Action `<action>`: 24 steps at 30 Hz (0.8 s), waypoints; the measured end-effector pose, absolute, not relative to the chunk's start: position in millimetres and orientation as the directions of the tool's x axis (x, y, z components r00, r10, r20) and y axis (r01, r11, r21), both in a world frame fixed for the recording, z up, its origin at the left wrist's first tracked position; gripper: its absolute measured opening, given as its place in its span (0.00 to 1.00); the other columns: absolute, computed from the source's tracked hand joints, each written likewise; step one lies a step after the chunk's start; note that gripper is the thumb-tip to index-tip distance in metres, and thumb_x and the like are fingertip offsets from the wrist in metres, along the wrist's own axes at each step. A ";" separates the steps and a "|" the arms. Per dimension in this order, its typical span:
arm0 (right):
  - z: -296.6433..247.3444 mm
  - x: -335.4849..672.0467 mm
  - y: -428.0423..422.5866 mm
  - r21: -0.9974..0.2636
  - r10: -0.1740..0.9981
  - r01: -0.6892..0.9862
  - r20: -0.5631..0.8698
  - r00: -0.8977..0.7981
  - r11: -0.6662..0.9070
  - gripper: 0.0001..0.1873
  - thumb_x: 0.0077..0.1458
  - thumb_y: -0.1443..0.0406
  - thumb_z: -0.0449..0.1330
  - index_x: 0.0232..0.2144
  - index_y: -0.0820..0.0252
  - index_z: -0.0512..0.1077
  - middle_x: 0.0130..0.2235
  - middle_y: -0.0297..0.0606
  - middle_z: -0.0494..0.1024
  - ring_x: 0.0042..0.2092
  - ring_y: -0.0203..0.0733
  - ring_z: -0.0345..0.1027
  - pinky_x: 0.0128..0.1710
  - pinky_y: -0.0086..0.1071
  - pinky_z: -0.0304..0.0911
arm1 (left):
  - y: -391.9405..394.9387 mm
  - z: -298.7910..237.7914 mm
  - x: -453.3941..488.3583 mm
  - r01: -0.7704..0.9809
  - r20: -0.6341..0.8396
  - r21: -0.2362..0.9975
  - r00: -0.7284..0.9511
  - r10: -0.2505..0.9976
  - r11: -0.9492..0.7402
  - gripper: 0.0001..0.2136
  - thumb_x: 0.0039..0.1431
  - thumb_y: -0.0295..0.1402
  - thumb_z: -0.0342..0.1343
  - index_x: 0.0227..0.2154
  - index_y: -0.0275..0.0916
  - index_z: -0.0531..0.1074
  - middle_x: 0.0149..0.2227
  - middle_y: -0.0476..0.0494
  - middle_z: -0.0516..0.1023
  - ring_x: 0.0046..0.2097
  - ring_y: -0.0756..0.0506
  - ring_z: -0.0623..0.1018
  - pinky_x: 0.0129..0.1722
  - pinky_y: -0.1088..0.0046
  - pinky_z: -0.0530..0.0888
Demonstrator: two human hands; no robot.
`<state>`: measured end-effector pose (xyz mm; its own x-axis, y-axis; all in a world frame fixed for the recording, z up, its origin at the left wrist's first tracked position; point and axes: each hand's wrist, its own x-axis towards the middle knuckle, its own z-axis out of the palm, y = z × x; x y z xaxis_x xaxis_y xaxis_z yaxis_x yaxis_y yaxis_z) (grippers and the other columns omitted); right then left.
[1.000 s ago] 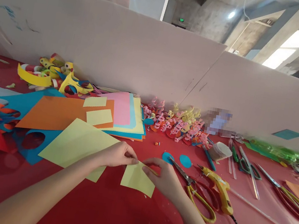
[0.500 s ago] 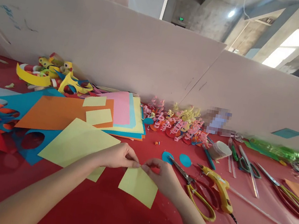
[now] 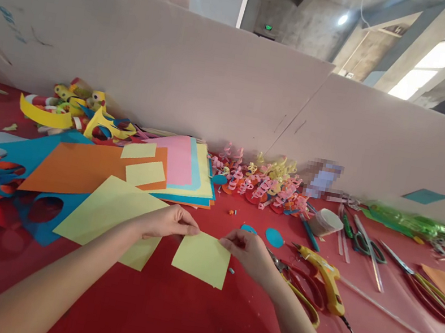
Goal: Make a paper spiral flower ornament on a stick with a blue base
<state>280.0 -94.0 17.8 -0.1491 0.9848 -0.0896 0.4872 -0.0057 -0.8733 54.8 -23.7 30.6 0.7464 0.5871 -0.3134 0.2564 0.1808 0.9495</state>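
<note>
A small pale yellow sheet of paper (image 3: 201,259) is spread between my two hands above the red table. My left hand (image 3: 172,222) pinches its upper left corner between thumb and fingers. At the upper right corner, my right hand (image 3: 245,251) grips the same sheet in a pinch. Under my left wrist lies a larger pale yellow sheet (image 3: 100,214). Beside my right hand are blue paper discs (image 3: 274,237) and scissors with red and yellow handles (image 3: 303,295), whose blades my hand partly hides.
A yellow glue gun (image 3: 323,276) with a black cord lies at the right, near more scissors (image 3: 433,290) and a white cup (image 3: 325,223). Curled pink and yellow paper strips (image 3: 265,182) lie along the white partition (image 3: 179,67). Coloured sheets (image 3: 170,157) are stacked left of them.
My hands have moved apart, from meeting at the sheet's top edge to its two upper corners. The small sheet has been turned and raised slightly, so its top edge is stretched between them.
</note>
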 end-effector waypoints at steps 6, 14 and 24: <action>14.5 284.3 -90.6 -0.896 0.992 0.441 -0.095 -0.079 -0.051 0.22 0.45 0.47 0.58 0.21 0.61 0.67 0.21 0.31 0.66 0.24 0.34 0.56 0.24 0.28 0.52 | -21.1 27.0 55.9 0.225 -0.310 0.950 0.651 0.693 0.214 0.09 0.46 0.38 0.63 0.26 0.37 0.78 0.26 0.47 0.79 0.30 0.48 0.75 0.35 0.72 0.70; 8.1 281.1 -89.3 -0.925 0.995 0.378 0.066 0.073 0.034 0.24 0.45 0.45 0.58 0.20 0.60 0.66 0.21 0.33 0.67 0.25 0.36 0.59 0.26 0.29 0.55 | -22.1 22.4 60.3 0.213 -0.265 0.962 0.573 0.775 0.172 0.12 0.42 0.36 0.65 0.29 0.36 0.75 0.29 0.48 0.77 0.35 0.48 0.74 0.35 0.73 0.68; 11.7 274.3 -99.7 -0.899 0.886 -0.110 -0.387 -0.254 -0.424 0.25 0.46 0.46 0.59 0.36 0.60 0.72 0.27 0.34 0.72 0.29 0.36 0.65 0.28 0.28 0.60 | -30.7 29.3 63.6 0.119 -0.195 0.980 0.727 0.658 0.159 0.10 0.49 0.36 0.61 0.35 0.38 0.76 0.33 0.46 0.79 0.37 0.47 0.75 0.39 0.71 0.68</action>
<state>274.3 -99.7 11.7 -0.2542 0.8863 -0.3872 -0.1101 -0.4243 -0.8988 63.6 -30.7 29.3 0.7270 0.6585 -0.1947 0.1189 0.1586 0.9802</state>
